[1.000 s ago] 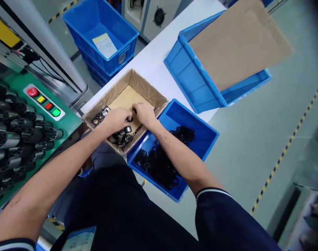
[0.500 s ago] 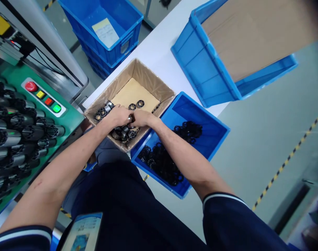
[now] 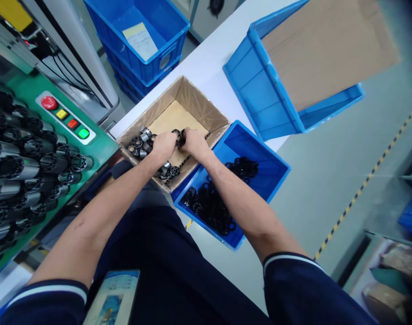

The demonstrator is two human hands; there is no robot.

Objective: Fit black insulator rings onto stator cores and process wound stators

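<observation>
Both hands are inside a cardboard box lined with clear film. My left hand has its fingers curled at a small black ring, closed on its edge. Close beside it, my right hand pinches another dark ring, partly covered by the fingers. Short metal cylinders with black ringed ends lie in the box's left corner. More of these cylinders are in the near corner, below my left wrist. A tan cardboard sheet covers the box floor.
A blue bin holding black rings adjoins the box. Behind it, a tilted blue crate carries a cardboard sheet. Stacked blue crates stand at the back. On the left, a green machine bench has buttons and many cylinders.
Both hands have moved away from the cylinders in the near corner to the rings on the cardboard sheet. The hands are slightly farther apart, and the view has shifted a little.
</observation>
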